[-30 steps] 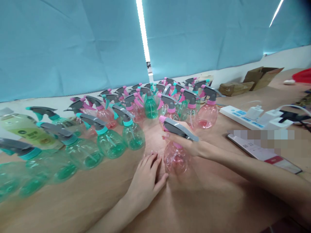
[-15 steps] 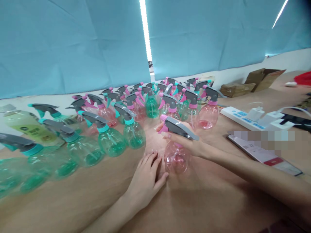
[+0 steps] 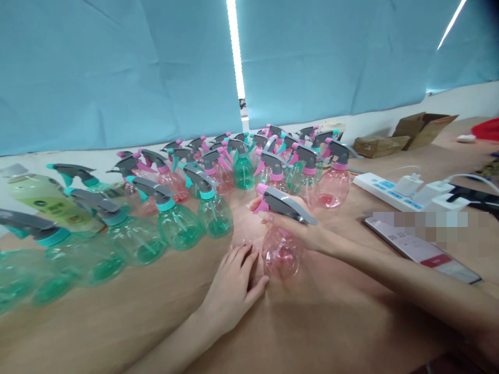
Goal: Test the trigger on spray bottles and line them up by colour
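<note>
So my right hand (image 3: 298, 228) is clamped over the top of a pink-tinted clear plastic spray bottle (image 3: 281, 254), fingers wrapped around its gray trigger head (image 3: 286, 206), with the pink nozzle poking out left past the fingertips. The bottle's see-through round body hangs under the hand, pretty much upright, and there's a pink collar at the neck. Can't really tell if its base is touching the tan tabletop (image 3: 335, 322) or sitting just above it.

My left hand (image 3: 232, 291) is open and flat on the table, fingers a bit apart, thumb just beside the bottle. It's not gripping anything.

Right past that is a big crowd of spray bottles, all with gray heads. The green ones with teal collars, like this one (image 3: 179, 226), curve off to the left, and the pink ones, like this one (image 3: 333, 187), are bunched up toward the back. Far left there's a yellow-green labeled bottle (image 3: 47, 200).

Over on the right there's a white power strip (image 3: 380, 187) with a charger (image 3: 405, 184) plugged in, and a flat printed thing (image 3: 421, 249), partly pixelated. Behind those are brown cardboard packaging (image 3: 423, 130) and something red (image 3: 485, 130), with a blue curtain (image 3: 117, 78) along the back.
</note>
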`<state>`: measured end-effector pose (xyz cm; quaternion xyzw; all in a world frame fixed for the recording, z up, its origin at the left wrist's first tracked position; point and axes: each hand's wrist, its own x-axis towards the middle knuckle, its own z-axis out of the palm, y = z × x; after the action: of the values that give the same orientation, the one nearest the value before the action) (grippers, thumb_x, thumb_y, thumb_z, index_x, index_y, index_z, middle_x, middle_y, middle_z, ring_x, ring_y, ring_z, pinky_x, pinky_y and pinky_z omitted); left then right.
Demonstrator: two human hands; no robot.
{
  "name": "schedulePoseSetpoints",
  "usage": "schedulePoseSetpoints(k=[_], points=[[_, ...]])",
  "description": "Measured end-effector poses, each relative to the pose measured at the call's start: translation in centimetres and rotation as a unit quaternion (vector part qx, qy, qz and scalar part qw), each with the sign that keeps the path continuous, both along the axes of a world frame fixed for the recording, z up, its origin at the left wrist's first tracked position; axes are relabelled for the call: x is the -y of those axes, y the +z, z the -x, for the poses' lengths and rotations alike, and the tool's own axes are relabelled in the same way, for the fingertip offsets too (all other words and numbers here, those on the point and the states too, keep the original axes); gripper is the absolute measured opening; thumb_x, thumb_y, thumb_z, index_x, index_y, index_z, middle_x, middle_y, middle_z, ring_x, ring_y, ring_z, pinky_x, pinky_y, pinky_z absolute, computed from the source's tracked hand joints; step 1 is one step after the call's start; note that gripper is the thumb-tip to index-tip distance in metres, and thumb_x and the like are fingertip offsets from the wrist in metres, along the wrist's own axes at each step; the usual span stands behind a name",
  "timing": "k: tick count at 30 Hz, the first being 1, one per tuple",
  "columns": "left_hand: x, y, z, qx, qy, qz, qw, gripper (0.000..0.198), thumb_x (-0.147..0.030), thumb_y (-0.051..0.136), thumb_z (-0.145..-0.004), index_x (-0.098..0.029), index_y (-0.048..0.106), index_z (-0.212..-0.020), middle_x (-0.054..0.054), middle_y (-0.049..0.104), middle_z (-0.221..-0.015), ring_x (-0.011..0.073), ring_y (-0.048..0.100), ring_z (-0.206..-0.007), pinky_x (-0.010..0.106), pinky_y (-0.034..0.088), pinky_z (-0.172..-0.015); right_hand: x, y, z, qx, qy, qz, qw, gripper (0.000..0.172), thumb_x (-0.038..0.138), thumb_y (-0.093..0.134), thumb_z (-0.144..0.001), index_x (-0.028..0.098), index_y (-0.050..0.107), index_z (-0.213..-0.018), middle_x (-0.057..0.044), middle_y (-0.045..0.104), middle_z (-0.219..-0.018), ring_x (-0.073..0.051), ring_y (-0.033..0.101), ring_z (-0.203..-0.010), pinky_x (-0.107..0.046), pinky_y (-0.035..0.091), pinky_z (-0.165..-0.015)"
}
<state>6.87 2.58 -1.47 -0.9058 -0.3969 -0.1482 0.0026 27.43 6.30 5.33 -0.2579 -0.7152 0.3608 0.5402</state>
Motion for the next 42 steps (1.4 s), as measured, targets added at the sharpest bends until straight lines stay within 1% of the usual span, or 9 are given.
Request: schedulePoseSetpoints(k=[3, 5, 10, 16, 21, 26, 31, 35, 42], points=[[0.01, -0.02, 0.0, -0.004, 0.001, 0.001, 1.0, 0.045, -0.043, 0.05, -0.096, -0.013, 0.053, -0.13, 0.018, 0.053, -0.139, 0.0336, 0.047, -0.131, 0.055, 0.037, -0.108, 0.0, -0.01, -0.05, -0.003, 0.009, -0.001, 1.0, 0.015, 0.027, 0.067, -0.083, 0.021, 0.06, -0.095, 0.004, 0.052, -0.079, -0.008, 0.04, -0.06, -0.024, 0.035, -0.055], [0.01, -0.02, 0.0, -0.002, 0.002, -0.001, 1.0, 0.044, -0.043, 0.05, -0.096, -0.014, 0.053, -0.13, 0.018, 0.053, -0.139, 0.0338, 0.047, -0.131, 0.055, 0.038, -0.107, 0.06, 0.07, -0.06, -0.002, 0.007, 0.001, 1.0, 0.017, 0.026, 0.068, -0.082, 0.02, 0.061, -0.096, 0.004, 0.054, -0.08, -0.008, 0.043, -0.062, -0.024, 0.037, -0.057], [-0.06, -0.05, 0.07, 0.012, -0.002, -0.004, 1.0, 0.043, -0.044, 0.049, -0.097, -0.016, 0.055, -0.129, 0.016, 0.055, -0.137, 0.0331, 0.048, -0.13, 0.054, 0.037, -0.107, 0.22, 0.26, 0.01, -0.005, -0.001, 0.009, 1.0, 0.02, 0.03, 0.064, -0.085, 0.019, 0.062, -0.101, -0.001, 0.063, -0.093, -0.013, 0.056, -0.079, -0.028, 0.045, -0.072], [-0.09, -0.3, 0.14, 0.012, 0.001, -0.01, 1.0, 0.044, -0.045, 0.048, -0.097, -0.017, 0.053, -0.131, 0.016, 0.055, -0.138, 0.0332, 0.048, -0.13, 0.054, 0.039, -0.106, 0.29, 0.27, -0.02, 0.0, 0.0, 0.014, 1.0, 0.023, 0.032, 0.064, -0.085, 0.019, 0.062, -0.104, -0.003, 0.064, -0.097, -0.014, 0.058, -0.08, -0.03, 0.047, -0.075], [-0.08, -0.23, 0.09, 0.004, 0.001, -0.008, 1.0, 0.044, -0.045, 0.048, -0.097, -0.016, 0.054, -0.13, 0.016, 0.054, -0.139, 0.0333, 0.048, -0.13, 0.053, 0.038, -0.107, 0.24, 0.29, -0.07, 0.006, -0.004, 0.011, 1.0, 0.02, 0.031, 0.066, -0.083, 0.019, 0.062, -0.098, -0.001, 0.061, -0.089, -0.013, 0.055, -0.076, -0.028, 0.045, -0.071], [-0.03, -0.07, 0.05, -0.002, 0.004, -0.01, 1.0, 0.045, -0.044, 0.049, -0.097, -0.014, 0.054, -0.129, 0.017, 0.054, -0.138, 0.0333, 0.048, -0.13, 0.052, 0.039, -0.107, 0.33, 0.47, 0.0, 0.002, -0.001, 0.008, 1.0, 0.015, 0.03, 0.064, -0.084, 0.019, 0.061, -0.094, 0.0, 0.06, -0.089, -0.012, 0.055, -0.075, -0.028, 0.044, -0.071], [-0.01, -0.1, 0.02, -0.01, 0.002, -0.011, 1.0, 0.046, -0.044, 0.048, -0.097, -0.012, 0.054, -0.13, 0.018, 0.054, -0.139, 0.0339, 0.047, -0.131, 0.054, 0.038, -0.107, 0.38, 0.72, 0.03, 0.012, -0.005, -0.001, 1.0, 0.011, 0.029, 0.064, -0.084, 0.02, 0.058, -0.084, 0.003, 0.055, -0.078, -0.011, 0.049, -0.068, -0.027, 0.04, -0.066], [-0.01, -0.07, 0.0, -0.016, 0.002, -0.01, 1.0, 0.046, -0.043, 0.049, -0.097, -0.012, 0.053, -0.13, 0.018, 0.054, -0.139, 0.0336, 0.047, -0.13, 0.054, 0.038, -0.107, 0.21, 0.71, 0.04, 0.008, 0.001, -0.016, 1.0, 0.011, 0.027, 0.063, -0.085, 0.02, 0.055, -0.081, 0.004, 0.051, -0.076, -0.01, 0.044, -0.064, -0.026, 0.038, -0.063], [0.05, -0.03, -0.02, -0.004, 0.003, -0.008, 1.0, 0.043, -0.043, 0.048, -0.097, -0.014, 0.054, -0.129, 0.017, 0.054, -0.139, 0.0331, 0.047, -0.13, 0.053, 0.039, -0.107, -0.09, 0.31, 0.08, 0.003, -0.006, -0.03, 1.0, 0.014, 0.026, 0.061, -0.087, 0.02, 0.052, -0.078, 0.004, 0.049, -0.074, -0.009, 0.043, -0.064, -0.025, 0.036, -0.062]])
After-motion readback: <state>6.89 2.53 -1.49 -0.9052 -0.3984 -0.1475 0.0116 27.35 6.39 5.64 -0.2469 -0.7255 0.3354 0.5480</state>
